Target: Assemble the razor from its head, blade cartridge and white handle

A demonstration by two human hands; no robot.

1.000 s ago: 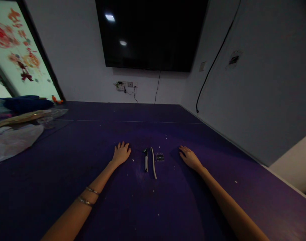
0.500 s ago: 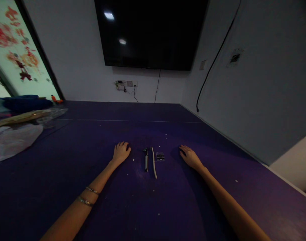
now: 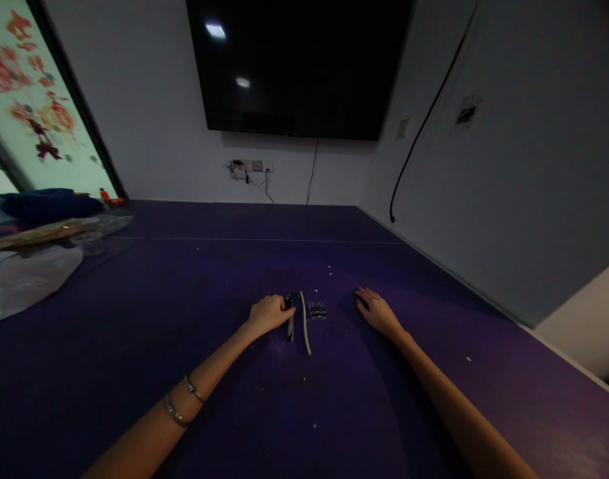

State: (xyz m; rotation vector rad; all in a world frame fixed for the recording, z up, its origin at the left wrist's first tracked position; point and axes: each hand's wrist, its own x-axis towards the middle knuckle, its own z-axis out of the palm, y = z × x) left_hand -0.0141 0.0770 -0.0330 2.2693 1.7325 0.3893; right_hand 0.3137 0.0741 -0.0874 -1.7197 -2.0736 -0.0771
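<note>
My left hand (image 3: 269,314) is closed around the upper part of a slim razor-like tool (image 3: 290,328) with a black-and-white handle, which lies lengthwise on the purple surface; its exact kind is too small to make out. Just right of it lies a thin, slightly curved off-white stick (image 3: 306,329) with a dark far end. Beside that stick is a small clear packet (image 3: 317,311) with black parts inside. My right hand (image 3: 377,311) rests palm down on the surface, fingers stretched forward, holding nothing, to the right of the packet.
The purple surface (image 3: 225,266) reaches back to the wall, with small white scraps (image 3: 468,359) scattered on it. Plastic bags (image 3: 32,276) and dark blue cloth (image 3: 50,205) lie at the left. A black cable (image 3: 415,143) hangs on the right wall; a television (image 3: 304,66) hangs ahead.
My left hand has moved right from its flat rest on the surface and closed on the razor-like tool. My right hand has stayed in place.
</note>
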